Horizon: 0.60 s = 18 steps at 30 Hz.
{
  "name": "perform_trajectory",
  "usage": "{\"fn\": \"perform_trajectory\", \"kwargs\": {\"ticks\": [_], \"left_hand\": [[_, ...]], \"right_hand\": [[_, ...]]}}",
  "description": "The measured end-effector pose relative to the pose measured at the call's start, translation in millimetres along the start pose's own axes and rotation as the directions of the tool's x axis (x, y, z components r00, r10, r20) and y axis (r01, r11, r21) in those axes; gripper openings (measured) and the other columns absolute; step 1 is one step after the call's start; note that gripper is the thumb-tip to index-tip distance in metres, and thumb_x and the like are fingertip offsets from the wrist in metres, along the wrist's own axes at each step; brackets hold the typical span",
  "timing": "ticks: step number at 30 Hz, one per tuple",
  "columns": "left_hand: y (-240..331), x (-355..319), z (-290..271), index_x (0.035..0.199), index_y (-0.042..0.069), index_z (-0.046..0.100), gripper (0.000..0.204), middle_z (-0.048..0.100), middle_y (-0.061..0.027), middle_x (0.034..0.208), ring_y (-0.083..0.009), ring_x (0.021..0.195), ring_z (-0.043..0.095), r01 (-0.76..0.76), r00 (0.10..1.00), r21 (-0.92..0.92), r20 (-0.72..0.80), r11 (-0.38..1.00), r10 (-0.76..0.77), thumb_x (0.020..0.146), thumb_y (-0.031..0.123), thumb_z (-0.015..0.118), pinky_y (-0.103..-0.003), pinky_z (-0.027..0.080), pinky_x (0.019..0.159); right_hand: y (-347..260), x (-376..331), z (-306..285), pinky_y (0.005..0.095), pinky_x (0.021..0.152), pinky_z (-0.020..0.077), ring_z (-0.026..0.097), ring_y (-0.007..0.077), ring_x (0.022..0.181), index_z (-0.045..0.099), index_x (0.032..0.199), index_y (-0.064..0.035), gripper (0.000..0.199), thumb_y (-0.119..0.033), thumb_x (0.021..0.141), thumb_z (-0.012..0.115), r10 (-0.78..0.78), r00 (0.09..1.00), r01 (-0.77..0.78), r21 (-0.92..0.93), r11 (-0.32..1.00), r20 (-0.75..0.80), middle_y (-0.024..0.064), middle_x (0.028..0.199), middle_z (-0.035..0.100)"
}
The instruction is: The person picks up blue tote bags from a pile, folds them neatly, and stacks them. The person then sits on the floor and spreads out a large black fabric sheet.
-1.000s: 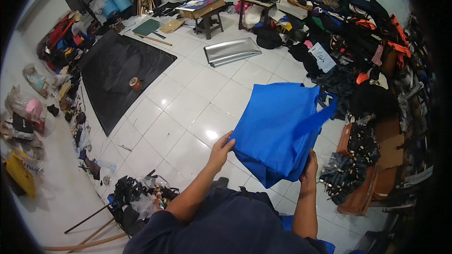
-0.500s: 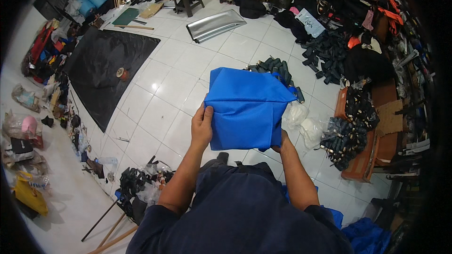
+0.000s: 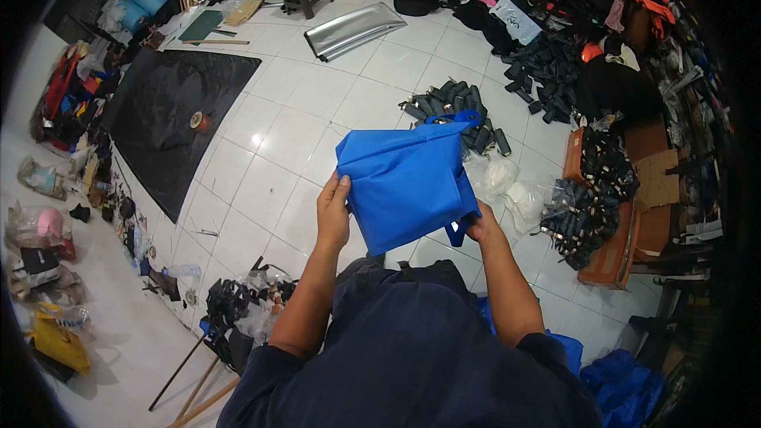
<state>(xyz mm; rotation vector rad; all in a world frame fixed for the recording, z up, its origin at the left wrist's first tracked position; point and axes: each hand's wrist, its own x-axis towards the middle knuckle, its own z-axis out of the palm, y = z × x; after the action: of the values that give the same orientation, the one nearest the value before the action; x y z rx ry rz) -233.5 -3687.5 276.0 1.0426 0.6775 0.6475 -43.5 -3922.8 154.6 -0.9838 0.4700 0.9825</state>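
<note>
A blue fabric tote bag (image 3: 404,182) is held up in front of my chest, between both hands, tilted a little. One strap loop sticks out at its upper right and another hangs at its lower right. My left hand (image 3: 333,206) grips the bag's left edge, thumb on the face toward me and the other fingers mostly hidden behind. At the lower right corner, my right hand (image 3: 479,223) is closed on the bag, its fingers partly hidden by the fabric.
Beyond the bag lies a pile of dark cylindrical pieces (image 3: 452,103), near white plastic bundles (image 3: 523,204). More blue fabric (image 3: 622,388) is at lower right. A black sheet (image 3: 170,119) covers floor on the left; a folded silver sheet (image 3: 357,30) lies farther off.
The bag has turned and tilted, its left side swinging lower and toward me. Its strap loops now show at the right. Both hands keep their hold.
</note>
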Motion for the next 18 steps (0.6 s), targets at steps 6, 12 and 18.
{"fn": "perform_trajectory", "kwargs": {"ticks": [6, 12, 18], "left_hand": [[0.3, 7.5, -14.1, 0.133, 0.000, 0.049, 0.046, 0.062, -0.0059, 0.104, -0.0105, 0.080, 0.059, -0.040, 0.996, 0.242, 0.089, 0.969, 0.018, 0.095, 0.024, 0.057, -0.020, 0.049, 0.065], [12.5, 19.6, -16.3, 0.127, -0.002, 0.052, 0.044, 0.058, -0.0052, 0.094, -0.0126, 0.081, 0.059, 0.023, 1.000, 0.208, -0.007, 0.978, -0.022, 0.093, 0.023, 0.061, -0.028, 0.052, 0.068], [12.2, 21.5, -21.3, 0.124, -0.002, 0.054, 0.039, 0.058, -0.0043, 0.090, -0.0123, 0.080, 0.059, 0.078, 0.996, 0.125, 0.031, 0.989, -0.082, 0.093, 0.021, 0.060, -0.029, 0.053, 0.069]], "right_hand": [[-14.5, 3.2, -3.3, 0.0323, 0.057, 0.0462, 0.055, 0.0198, 0.065, 0.059, 0.086, -0.0083, 0.021, -0.026, 0.093, 0.051, -0.038, 0.996, 0.036, 0.026, 0.999, 0.080, 0.0052, 0.075, 0.058], [-42.6, -13.7, 23.1, 0.0298, 0.054, 0.0456, 0.054, 0.0177, 0.061, 0.057, 0.082, -0.0092, 0.024, -0.028, 0.095, 0.049, -0.061, 0.983, 0.076, -0.080, 0.994, 0.171, 0.0051, 0.071, 0.057], [-53.1, -19.0, 46.6, 0.0300, 0.054, 0.0465, 0.054, 0.0168, 0.062, 0.056, 0.087, -0.0104, 0.020, -0.027, 0.096, 0.048, -0.121, 0.987, 0.136, -0.151, 0.979, 0.104, 0.0046, 0.073, 0.056]]}}
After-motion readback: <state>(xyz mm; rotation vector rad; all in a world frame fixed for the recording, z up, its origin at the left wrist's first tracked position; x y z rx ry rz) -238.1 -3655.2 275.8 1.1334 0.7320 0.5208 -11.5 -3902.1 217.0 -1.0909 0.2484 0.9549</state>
